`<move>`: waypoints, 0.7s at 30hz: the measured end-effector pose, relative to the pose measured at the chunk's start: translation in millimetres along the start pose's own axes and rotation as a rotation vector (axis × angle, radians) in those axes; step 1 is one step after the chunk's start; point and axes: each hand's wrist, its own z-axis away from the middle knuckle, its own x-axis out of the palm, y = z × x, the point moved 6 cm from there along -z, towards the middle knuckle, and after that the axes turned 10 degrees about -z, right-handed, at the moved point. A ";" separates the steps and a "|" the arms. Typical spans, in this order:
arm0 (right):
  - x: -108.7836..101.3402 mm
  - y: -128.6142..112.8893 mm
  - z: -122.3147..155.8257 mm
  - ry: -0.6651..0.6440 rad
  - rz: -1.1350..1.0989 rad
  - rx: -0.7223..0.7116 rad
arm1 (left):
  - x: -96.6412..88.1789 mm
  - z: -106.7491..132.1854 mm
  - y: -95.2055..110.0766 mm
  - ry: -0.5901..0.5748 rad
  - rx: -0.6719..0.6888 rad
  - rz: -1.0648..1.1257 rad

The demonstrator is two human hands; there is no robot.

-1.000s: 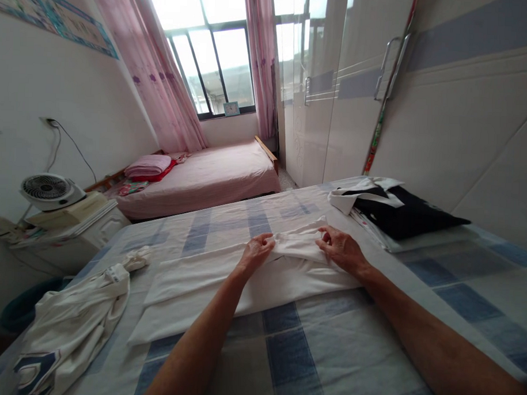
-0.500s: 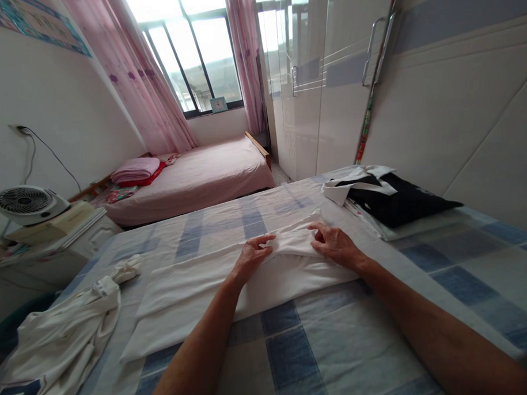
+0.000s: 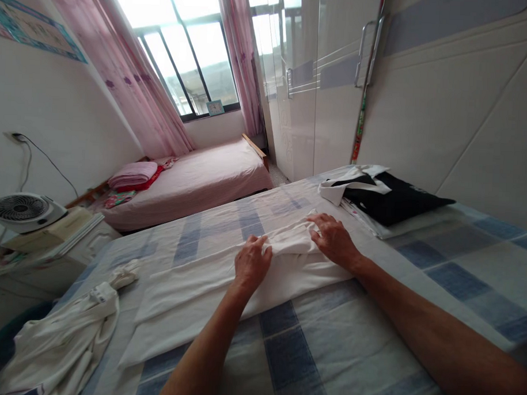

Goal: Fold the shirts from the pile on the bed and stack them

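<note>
Around the fingers of the left hand (image 3: 251, 263) and the right hand (image 3: 334, 239) we see a large bed (image 3: 340, 356) with a blue-and-white checked sheet. To the right of the right fingers, and a little farther from us, lies a black garment (image 3: 406, 198) with a white collar, on top of some pale folded cloth (image 3: 361, 219). Well to the left of the left fingers there is a crumpled white top (image 3: 71, 335), apart from the white garment (image 3: 186, 307) under the hands. Farther in this direction, a fan (image 3: 23, 209) stands beside the bed. Ahead of the fingers we notice a second bed (image 3: 212, 175) with a pink cover, and behind it a window (image 3: 186, 62).

The white garment lies flat as a long folded strip, and its larger part extends to the left of the left fingers. Both forearms reach forward, the right one more slantwise. The hands are side by side, backs upward, with a short piece of cloth between them. On both, the fingers are bent at the garment, thumb and index finger slightly apart; whether they pinch a fold, we cannot tell.
</note>
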 end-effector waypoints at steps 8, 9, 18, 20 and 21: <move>47.0 -4.1 13.5 -0.400 0.100 -0.139 | 41.3 21.2 26.0 -0.125 0.317 -0.256; 53.0 3.6 14.9 -0.440 0.118 -0.100 | 48.0 23.7 23.6 -0.171 0.310 -0.252; 35.6 21.8 7.7 -0.268 0.101 0.025 | 17.8 50.2 -6.6 -0.218 0.278 -0.231; 15.0 35.3 1.9 -0.154 0.130 0.177 | 4.5 61.5 -19.7 -0.163 0.266 -0.261; 4.8 44.8 -0.1 -0.112 0.159 0.270 | -0.9 67.5 -27.4 -0.139 0.254 -0.277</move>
